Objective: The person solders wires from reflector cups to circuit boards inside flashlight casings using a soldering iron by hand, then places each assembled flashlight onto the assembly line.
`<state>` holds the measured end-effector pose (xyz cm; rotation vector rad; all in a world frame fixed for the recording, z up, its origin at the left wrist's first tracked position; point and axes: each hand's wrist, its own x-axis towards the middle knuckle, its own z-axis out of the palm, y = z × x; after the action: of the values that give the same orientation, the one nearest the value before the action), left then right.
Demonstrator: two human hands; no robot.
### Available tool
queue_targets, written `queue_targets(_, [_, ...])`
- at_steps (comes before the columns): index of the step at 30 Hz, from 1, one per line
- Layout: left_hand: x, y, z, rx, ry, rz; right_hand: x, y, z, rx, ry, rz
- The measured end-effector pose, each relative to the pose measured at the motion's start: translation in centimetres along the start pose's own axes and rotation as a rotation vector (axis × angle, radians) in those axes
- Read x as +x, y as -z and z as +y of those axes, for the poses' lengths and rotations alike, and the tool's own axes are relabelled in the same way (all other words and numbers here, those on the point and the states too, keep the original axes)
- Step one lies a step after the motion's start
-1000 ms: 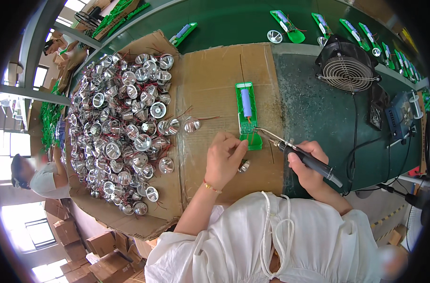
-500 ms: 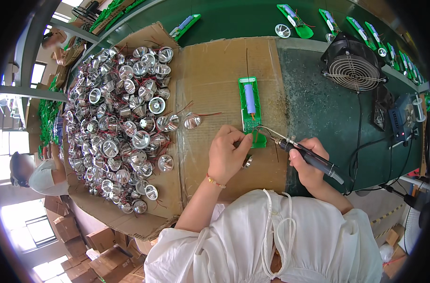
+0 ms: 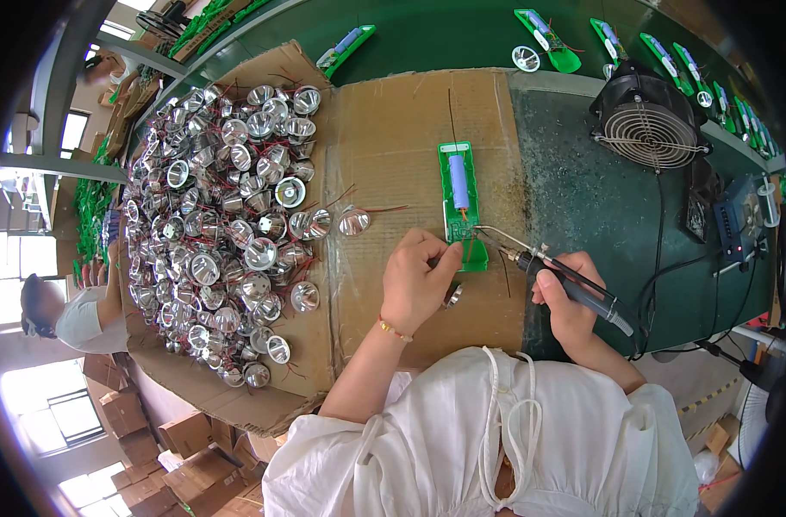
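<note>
A green plastic housing (image 3: 473, 257) with a purple cylindrical battery (image 3: 458, 182) and a small circuit board (image 3: 458, 231) lies on the cardboard mat. My left hand (image 3: 419, 276) is closed in a pinch at the housing's lower end, where a thin red wire shows by the fingertips. A silver reflector cup (image 3: 452, 295) sits partly hidden beside that hand. My right hand (image 3: 569, 297) grips a soldering iron (image 3: 583, 297) with a thin curved metal feed tube (image 3: 501, 233) alongside. The tips of both reach the circuit board, near my left fingertips.
A cardboard box (image 3: 238, 418) heaped with wired reflector cups stands at left. On the right are a black fan (image 3: 647, 129), a blue soldering station (image 3: 739, 224) and loose cables. More green housings (image 3: 558, 57) line the far green surface. Another person (image 3: 83, 319) is at left.
The view has shifted slightly. My left hand keeps its pinch and the iron stays at the board, with only a slight shift of its handle.
</note>
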<state>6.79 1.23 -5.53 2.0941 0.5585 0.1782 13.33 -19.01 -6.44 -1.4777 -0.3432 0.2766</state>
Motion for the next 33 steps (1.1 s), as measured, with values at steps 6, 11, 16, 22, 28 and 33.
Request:
queue_targets(6, [0.4,0.6,0.2,0.007,0.031,-0.097,0.1,-0.1,-0.3,0.024,-0.018,0.001])
queue_targets(11, [1.4,1.5,0.7,0.07,-0.045,-0.232,0.6,-0.3,-0.4,0.064,-0.1,0.012])
queue_targets(16, [1.8,1.6,1.1,0.067,-0.025,-0.266,0.9,-0.5,-0.3,0.088,-0.145,0.013])
queue_targets(22, [1.7,1.5,0.9,0.048,-0.044,-0.251,1.1,-0.7,-0.1,0.097,-0.147,-0.005])
queue_targets(28, [1.7,1.5,0.8,0.044,-0.03,-0.256,1.0,-0.6,-0.4,0.08,-0.169,-0.003])
queue_targets(33, [1.7,1.5,0.8,0.064,-0.043,-0.239,0.9,-0.3,-0.6,0.103,-0.122,0.043])
